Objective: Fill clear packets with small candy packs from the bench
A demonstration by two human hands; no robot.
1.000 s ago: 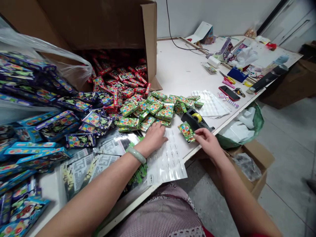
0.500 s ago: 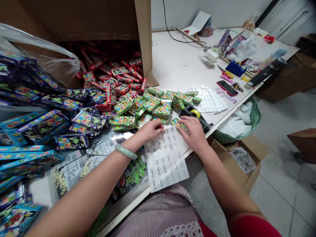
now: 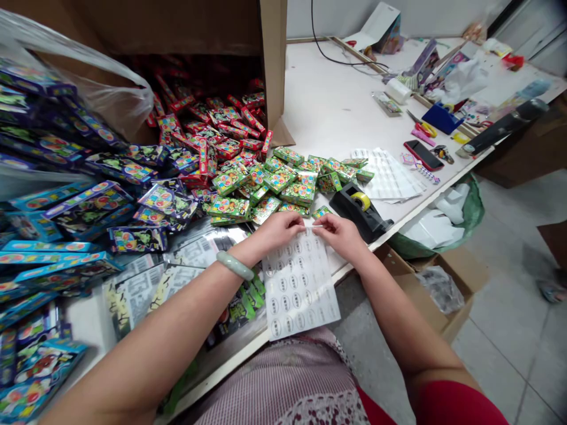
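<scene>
A sheet of oval stickers [image 3: 299, 289] hangs over the table's front edge, its lower part against my apron. My left hand [image 3: 283, 229], with a pale bangle on the wrist, pinches the sheet's top edge. Close beside it, my right hand [image 3: 339, 233] has thumb and forefinger pinched together at the top right of the same sheet; whether a single sticker is between them is too small to tell. Just beyond the hands lie small green boxes [image 3: 279, 177] in a loose heap. A black tape dispenser [image 3: 354, 209] with yellow tape stands to the right of my right hand.
Red boxes [image 3: 225, 127] spill from a large carton [image 3: 275, 59]. Purple boxes [image 3: 128, 168] and blue boxes [image 3: 66, 262] pile up on the left. More sticker sheets [image 3: 390, 177], a phone [image 3: 423, 154] and scissors [image 3: 420, 125] lie to the right. An open carton [image 3: 456, 283] stands below the table edge.
My right hand has moved left from the small green box near the tape dispenser to the sheet's top edge, its fingers closing into a pinch. The view has shifted slightly.
</scene>
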